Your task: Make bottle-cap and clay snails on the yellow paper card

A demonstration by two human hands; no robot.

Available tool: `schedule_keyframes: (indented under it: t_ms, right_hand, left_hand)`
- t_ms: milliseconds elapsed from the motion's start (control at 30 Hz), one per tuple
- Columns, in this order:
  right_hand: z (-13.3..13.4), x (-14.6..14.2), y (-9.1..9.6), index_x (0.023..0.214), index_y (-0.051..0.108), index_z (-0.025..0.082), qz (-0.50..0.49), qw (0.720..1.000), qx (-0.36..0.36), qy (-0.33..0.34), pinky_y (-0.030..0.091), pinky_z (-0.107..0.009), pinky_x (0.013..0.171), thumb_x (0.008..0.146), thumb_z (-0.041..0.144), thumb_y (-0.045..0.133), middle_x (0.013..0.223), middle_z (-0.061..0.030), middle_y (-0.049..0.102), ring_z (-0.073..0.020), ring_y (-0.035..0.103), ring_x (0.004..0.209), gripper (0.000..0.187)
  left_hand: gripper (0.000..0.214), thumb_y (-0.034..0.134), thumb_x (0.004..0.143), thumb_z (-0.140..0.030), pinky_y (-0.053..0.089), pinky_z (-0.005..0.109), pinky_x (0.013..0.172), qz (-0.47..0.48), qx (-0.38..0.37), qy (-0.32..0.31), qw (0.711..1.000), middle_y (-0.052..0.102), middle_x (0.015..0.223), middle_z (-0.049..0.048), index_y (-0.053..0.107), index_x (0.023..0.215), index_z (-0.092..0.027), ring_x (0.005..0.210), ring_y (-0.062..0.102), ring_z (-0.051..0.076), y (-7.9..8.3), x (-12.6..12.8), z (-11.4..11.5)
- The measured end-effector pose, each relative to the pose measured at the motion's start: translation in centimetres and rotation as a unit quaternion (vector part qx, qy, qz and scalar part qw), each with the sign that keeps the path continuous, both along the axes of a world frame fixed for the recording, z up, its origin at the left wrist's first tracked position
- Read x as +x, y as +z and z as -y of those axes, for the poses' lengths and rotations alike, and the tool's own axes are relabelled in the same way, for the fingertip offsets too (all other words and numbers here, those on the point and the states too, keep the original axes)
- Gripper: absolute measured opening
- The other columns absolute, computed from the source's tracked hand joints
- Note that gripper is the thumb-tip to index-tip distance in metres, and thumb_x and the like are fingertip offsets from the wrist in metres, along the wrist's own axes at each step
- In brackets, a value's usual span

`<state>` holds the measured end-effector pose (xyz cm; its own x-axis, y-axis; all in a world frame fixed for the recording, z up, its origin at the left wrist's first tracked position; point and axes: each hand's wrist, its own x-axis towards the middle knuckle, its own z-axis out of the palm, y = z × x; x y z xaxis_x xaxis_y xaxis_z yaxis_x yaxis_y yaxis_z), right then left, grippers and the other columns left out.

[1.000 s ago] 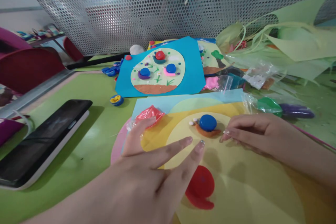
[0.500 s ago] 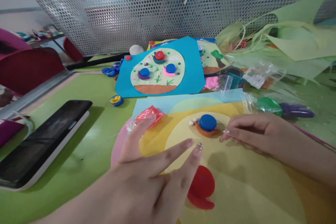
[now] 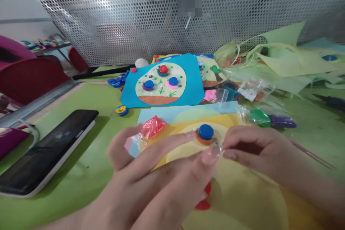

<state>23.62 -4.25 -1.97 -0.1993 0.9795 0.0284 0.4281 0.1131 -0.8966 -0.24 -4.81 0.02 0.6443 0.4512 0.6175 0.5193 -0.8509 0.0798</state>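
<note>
The blue-shelled snail (image 3: 205,132) lies right of centre in the frame, on the pale yellow sheet (image 3: 237,201), immediately above the meeting fingertips. The left hand (image 3: 151,183) enters from the lower left: its thumb is brought in toward the right hand, while its other visible fingers are spread. The right hand (image 3: 258,147) enters from the right with thumb and forefinger drawn together. Whether either hand pinches a small piece cannot be told; the contact zone is covered by the fingertips.

Risk 1: dislodged snail. An extended finger of the left hand ends at the snail's left end, beside a pale bead (image 3: 195,129); touching or just apart cannot be told. A sideways stroke of that finger could push the bead off or dent the orange body.

Risk 2: smeared red figure. The red figure (image 3: 203,205), at lower centre, is partly hidden beneath the left hand. If the palm is lowered, it could flatten or shift the figure without the wearer seeing it.

Risk 3: dropped piece. Should the fingertips hold a small part, an uneven squeeze could deform it or let it fall onto the sheet.

Risk 4: dragged packet. The red packet (image 3: 153,126), left of centre, lies near the left hand's raised fingers; a catching fingertip could pull its loose film across the sheet.
</note>
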Motion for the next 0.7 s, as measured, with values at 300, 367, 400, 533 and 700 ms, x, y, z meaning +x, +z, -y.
schedule_keyframes:
  t_ms: [300,367,400,533,700]
  right_hand:
    - [2.5,-2.6,0.9,0.059,0.068,0.016,-0.04,0.997,-0.025,0.062,0.037,-0.025,0.049,0.074,0.033,0.06,0.057,-0.003,0.057,-0.0153,0.051,0.056,0.024]
    - [2.4,-2.6,1.1,0.056,0.066,0.016,-0.073,0.994,-0.04,0.065,0.034,-0.024,0.048,0.074,0.035,0.059,0.054,-0.0004,0.053,-0.0123,0.045,0.051,0.027]
    - [2.3,-2.6,1.2,0.054,0.064,0.017,-0.087,0.993,-0.041,0.067,0.032,-0.023,0.047,0.074,0.035,0.059,0.052,0.0011,0.05,-0.0107,0.041,0.049,0.028]
    - [2.1,-2.5,1.3,0.054,0.064,0.017,-0.112,0.989,-0.057,0.072,0.033,-0.021,0.048,0.074,0.033,0.062,0.053,0.003,0.049,-0.0089,0.039,0.049,0.025]
    - [2.2,-2.8,1.0,0.055,0.068,0.018,-0.125,0.99,-0.062,0.033,0.039,-0.024,0.056,0.069,0.034,0.066,0.056,0.0003,0.058,-0.0131,0.049,0.057,0.022]
  left_hand:
    - [0.057,0.068,0.076,-0.006,0.031,0.038,0.093,0.119,0.035,-0.04,0.991,0.073,0.076,-0.0084,0.043,0.126,-0.015,0.093,0.062,0.016,-1.8,2.7,0.5]
    - [0.055,0.067,0.077,-0.007,0.032,0.038,0.092,0.132,0.05,-0.038,0.989,0.073,0.073,-0.0088,0.043,0.125,-0.016,0.087,0.064,0.016,-1.4,2.8,0.2]
    - [0.055,0.067,0.077,-0.007,0.031,0.038,0.093,0.132,0.055,-0.035,0.989,0.074,0.074,-0.0085,0.043,0.125,-0.015,0.087,0.065,0.016,-1.3,2.7,0.1]
    - [0.058,0.066,0.077,-0.005,0.03,0.038,0.096,0.131,0.091,-0.024,0.987,0.074,0.077,-0.006,0.04,0.128,-0.014,0.085,0.066,0.017,-1.0,2.6,0.0]
    - [0.061,0.066,0.074,0.001,0.023,0.037,0.099,0.117,0.122,-0.046,0.985,0.073,0.071,-0.0062,0.04,0.127,-0.008,0.08,0.063,0.016,-1.2,2.7,0.2]
